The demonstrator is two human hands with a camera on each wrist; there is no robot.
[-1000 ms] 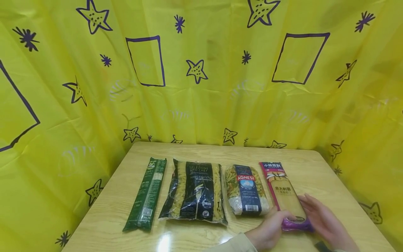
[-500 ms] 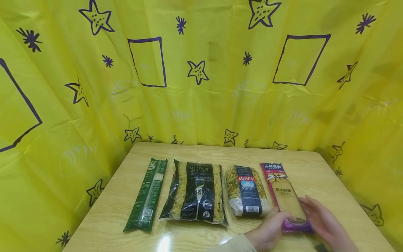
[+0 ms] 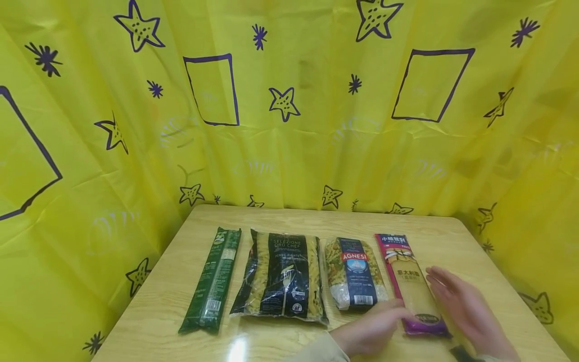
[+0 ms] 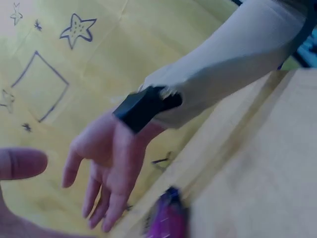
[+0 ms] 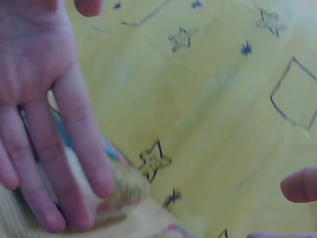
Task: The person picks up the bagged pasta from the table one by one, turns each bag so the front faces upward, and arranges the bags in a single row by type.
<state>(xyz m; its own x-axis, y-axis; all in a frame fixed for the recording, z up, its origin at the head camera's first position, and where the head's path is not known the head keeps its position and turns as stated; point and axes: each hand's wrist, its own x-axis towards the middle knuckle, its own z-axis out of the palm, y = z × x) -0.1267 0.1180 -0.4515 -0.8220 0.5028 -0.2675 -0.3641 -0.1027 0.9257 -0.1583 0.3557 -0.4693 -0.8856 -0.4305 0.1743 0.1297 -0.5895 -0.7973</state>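
Note:
At the right of the head view a pack of spaghetti (image 3: 415, 296) with a pink top and purple end lies flat on the table (image 3: 280, 347). My left hand (image 3: 373, 326) is at its near left side, thumb reaching to the purple end. My right hand (image 3: 468, 311) is on the other side, with straight fingers and a gap to the pack. The left wrist view shows the right hand (image 4: 109, 163) with loose fingers, beside the purple pack end (image 4: 167, 218). In the right wrist view the left hand (image 5: 44, 109) has its fingers extended. Neither hand holds anything.
Left of the spaghetti lie a bag of Agnesi pasta (image 3: 355, 274), a large bag of penne (image 3: 282, 276) and a long green packet (image 3: 210, 281), roughly in a row. A yellow curtain (image 3: 312, 151) with drawn stars surrounds the table.
Both hands have come off the spaghetti pack's lower end: the left moved left, the right opened out and away. The pack lies nearly where it was.

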